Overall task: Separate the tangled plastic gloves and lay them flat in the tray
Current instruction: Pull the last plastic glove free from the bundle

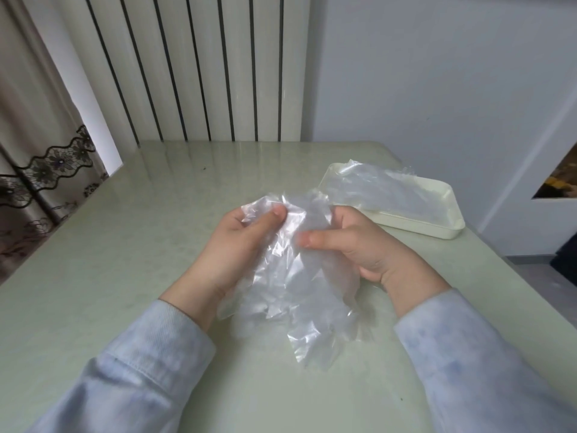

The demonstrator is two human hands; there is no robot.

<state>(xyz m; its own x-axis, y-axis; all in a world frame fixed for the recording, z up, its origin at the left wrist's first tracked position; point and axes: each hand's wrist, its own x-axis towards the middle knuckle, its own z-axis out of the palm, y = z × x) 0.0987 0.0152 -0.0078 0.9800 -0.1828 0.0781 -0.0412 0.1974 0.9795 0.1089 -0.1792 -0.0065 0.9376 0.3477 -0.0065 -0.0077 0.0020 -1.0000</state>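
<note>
Gloves first: where do we have them, seen from the head camera?

We hold the tangled gloves up between both hands, over the near middle of the table, with the loose ends hanging toward us. Our left hand grips the far left part of the bundle, thumb pressed onto the film and fingers curled behind it. Our right hand pinches the right side, thumb on top and fingers curled under.

And the tray?

The tray sits at the far right, apart from our hands. Clear film already lies in it, one edge poking over the far rim.

What could go wrong for us from here?

We judge the plastic thin and clingy. If we pull hard where layers are knotted, it may stretch or tear. If we pinch two layers at once, both will come away together. The hanging ends could cling to our sleeves, and laying the next glove carelessly might ruffle what lies in the tray.
</note>
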